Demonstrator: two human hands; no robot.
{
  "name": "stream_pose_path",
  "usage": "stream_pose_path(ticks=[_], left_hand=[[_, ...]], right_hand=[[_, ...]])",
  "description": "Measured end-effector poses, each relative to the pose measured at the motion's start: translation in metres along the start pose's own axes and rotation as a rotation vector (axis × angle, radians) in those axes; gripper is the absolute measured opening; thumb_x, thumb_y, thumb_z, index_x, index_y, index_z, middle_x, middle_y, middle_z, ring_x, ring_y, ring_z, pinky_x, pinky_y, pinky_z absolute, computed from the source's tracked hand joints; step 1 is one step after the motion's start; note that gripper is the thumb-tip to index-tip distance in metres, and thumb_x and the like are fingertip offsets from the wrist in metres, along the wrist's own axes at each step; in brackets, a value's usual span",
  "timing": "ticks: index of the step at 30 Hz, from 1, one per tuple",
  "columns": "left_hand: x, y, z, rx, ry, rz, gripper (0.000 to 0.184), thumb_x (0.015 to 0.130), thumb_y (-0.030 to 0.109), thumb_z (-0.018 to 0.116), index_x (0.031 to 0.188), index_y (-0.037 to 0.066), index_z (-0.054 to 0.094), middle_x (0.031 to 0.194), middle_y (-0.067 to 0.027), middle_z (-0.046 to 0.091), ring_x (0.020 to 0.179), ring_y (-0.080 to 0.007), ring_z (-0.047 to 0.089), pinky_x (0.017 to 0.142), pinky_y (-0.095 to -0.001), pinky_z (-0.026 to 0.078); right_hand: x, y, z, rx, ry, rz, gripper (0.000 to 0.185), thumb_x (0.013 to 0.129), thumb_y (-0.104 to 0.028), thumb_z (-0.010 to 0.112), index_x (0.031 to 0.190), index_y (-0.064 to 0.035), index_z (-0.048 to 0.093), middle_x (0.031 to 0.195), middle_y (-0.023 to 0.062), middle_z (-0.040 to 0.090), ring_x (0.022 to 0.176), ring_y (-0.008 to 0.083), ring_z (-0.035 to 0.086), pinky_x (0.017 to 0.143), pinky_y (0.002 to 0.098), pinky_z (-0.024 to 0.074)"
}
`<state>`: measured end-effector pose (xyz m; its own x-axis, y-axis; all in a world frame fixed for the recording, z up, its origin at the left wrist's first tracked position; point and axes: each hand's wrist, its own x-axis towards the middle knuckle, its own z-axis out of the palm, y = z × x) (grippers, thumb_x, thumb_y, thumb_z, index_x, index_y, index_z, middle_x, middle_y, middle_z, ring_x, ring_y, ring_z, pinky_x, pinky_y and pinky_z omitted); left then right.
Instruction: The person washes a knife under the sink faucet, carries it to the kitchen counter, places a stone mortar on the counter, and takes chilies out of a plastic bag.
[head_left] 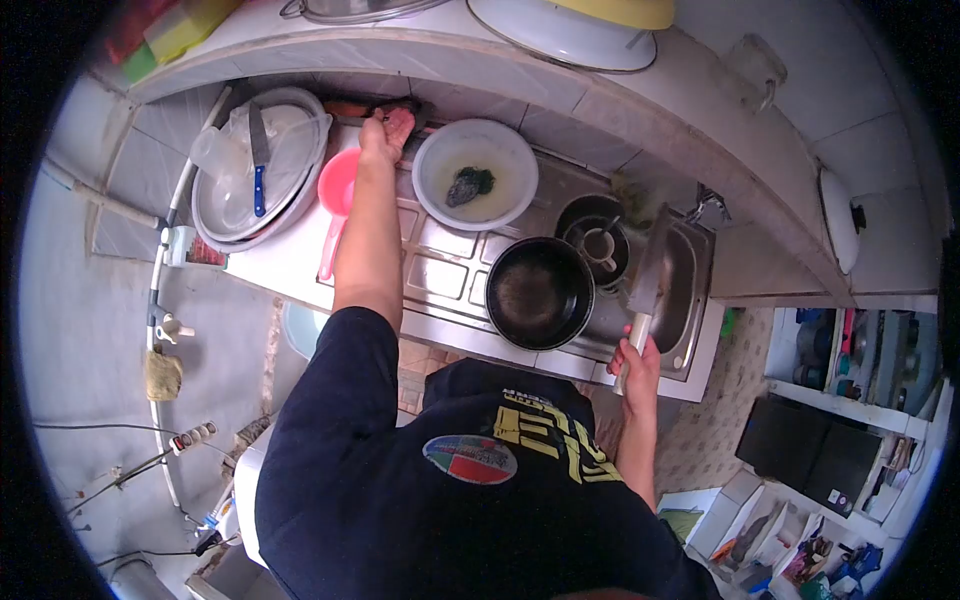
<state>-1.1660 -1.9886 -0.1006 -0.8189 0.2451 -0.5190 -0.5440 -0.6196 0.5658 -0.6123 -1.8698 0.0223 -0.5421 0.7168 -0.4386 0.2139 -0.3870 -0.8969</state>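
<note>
My right hand (636,368) is closed round the pale handle of a large knife (650,265), whose blade reaches over the metal sink (683,290). My left hand (388,134) is stretched out near the tiled wall, palm up with the fingers apart, and nothing shows in it. Just right of it stands a white basin (475,138) of cloudy water with a dark green clump (470,185) inside. A pink dipper (338,185) lies beside my left forearm. Near the sink's left side sits a black pot (540,293), next to a smaller dark pot (570,220) with a cup in it.
Stacked basins (205,215) at the left hold a blue-handled knife (259,160) and clear plastic containers. Above the counter runs a curved shelf (430,28) bearing bowls and a lid. A tap (708,203) is on the wall behind the sink.
</note>
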Motion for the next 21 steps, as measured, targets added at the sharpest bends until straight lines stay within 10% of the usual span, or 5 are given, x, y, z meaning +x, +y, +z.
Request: stream_pose_path(ticks=[16,21], left_hand=[[0.006,0.006,0.006,0.080,0.012,0.011,0.037,0.098,0.030,0.035,0.107,-0.003,0.049,0.090,-0.0158,0.060,0.078,-0.0286,0.063,0.068,-0.0400,0.058],[0.014,0.001,0.003,0.038,-0.006,-0.220,0.041,0.088,0.041,0.056,0.088,0.000,0.053,0.078,-0.0095,0.058,0.068,-0.0226,0.060,0.063,-0.0320,0.056]], right_hand=[[-0.016,0.018,0.000,0.020,-0.003,-0.049,0.027,0.088,-0.013,0.056,0.112,-0.0047,0.047,0.065,0.0004,0.044,0.051,0.0091,0.043,0.049,0.0245,0.0380],[-0.030,0.014,0.002,0.096,0.081,-0.033,0.026,0.088,-0.010,0.053,0.112,-0.0046,0.048,0.064,0.0008,0.045,0.050,0.0091,0.044,0.048,0.0238,0.0386]])
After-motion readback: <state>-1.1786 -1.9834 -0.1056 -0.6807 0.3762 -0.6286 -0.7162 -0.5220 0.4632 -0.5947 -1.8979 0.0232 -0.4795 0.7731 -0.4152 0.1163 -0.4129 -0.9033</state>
